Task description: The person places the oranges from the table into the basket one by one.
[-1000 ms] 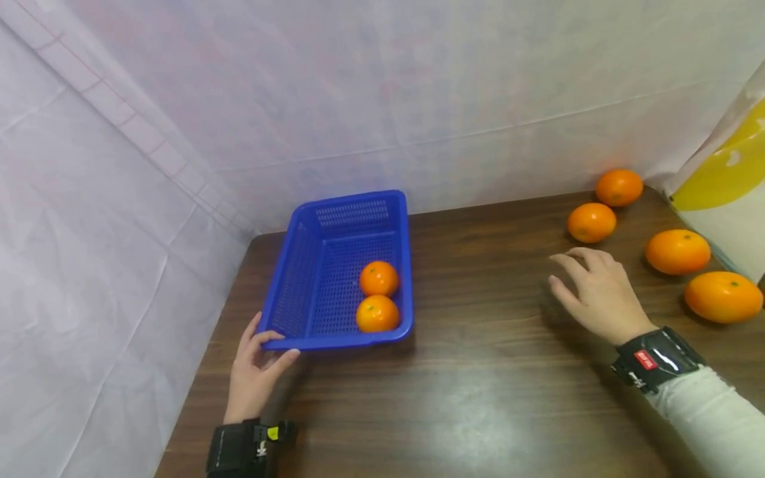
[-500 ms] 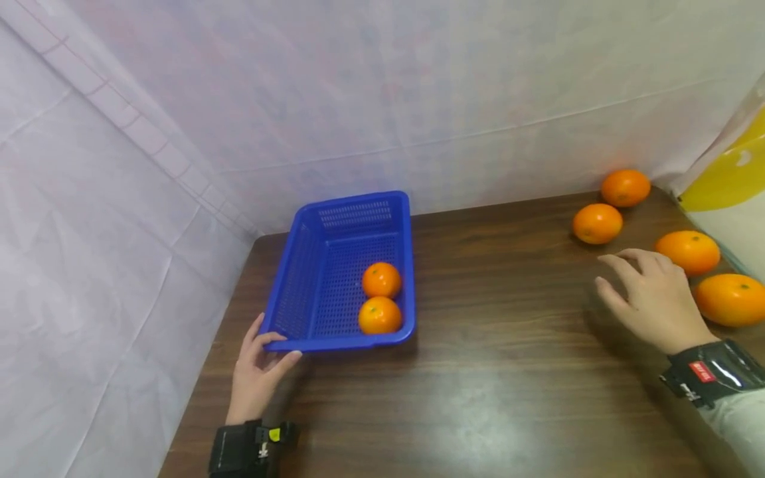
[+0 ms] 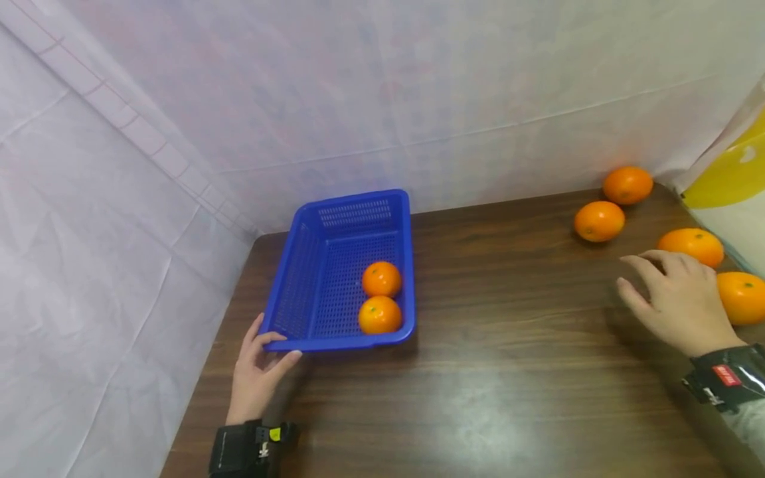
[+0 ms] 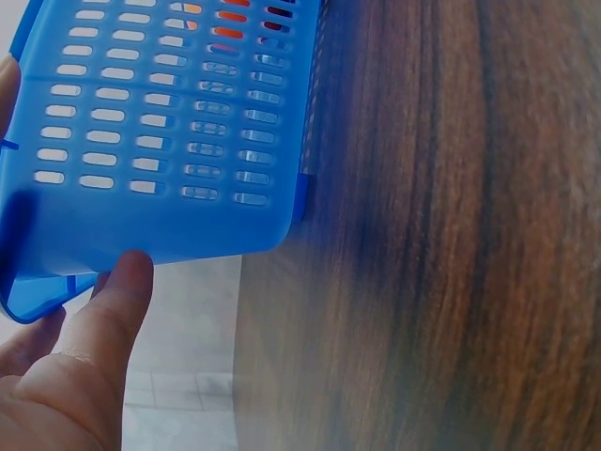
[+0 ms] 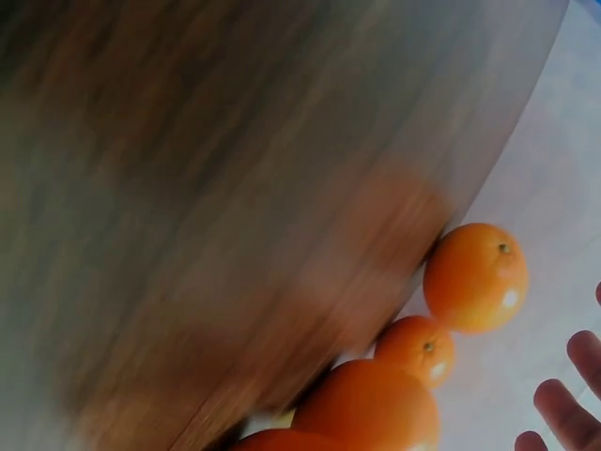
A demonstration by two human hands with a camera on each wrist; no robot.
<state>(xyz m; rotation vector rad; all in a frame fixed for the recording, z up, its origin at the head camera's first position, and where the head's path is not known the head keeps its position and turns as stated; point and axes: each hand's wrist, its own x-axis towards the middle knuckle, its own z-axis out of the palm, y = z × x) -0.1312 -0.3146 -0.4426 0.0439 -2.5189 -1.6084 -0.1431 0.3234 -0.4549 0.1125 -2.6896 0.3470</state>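
A blue plastic basket (image 3: 340, 344) stands at the left of the table, one orange (image 3: 382, 279) and a nearer orange (image 3: 380, 315) inside along its right wall. My left hand (image 3: 254, 385) grips the basket's front left corner, fingers over the rim and thumb against the outside. Over the right side of the table hovers my right hand (image 3: 681, 305), fingers loosely bent and holding nothing. It partly overlaps an orange (image 3: 693, 245) and a larger-looking orange (image 3: 743, 297) beside it. Farther back lie another orange (image 3: 599, 221) and a rearmost orange (image 3: 627, 185).
The brown wood-grain table (image 3: 490, 318) meets a white cloth wall (image 3: 478, 99) along its back edge. Another white cloth (image 3: 89, 265) hangs at the left. A yellow and white item (image 3: 729, 179) stands at the right edge.
My right hand has moved right, toward the two oranges nearest the table's right edge. My left hand stays at the basket's corner, and the basket has stayed put.
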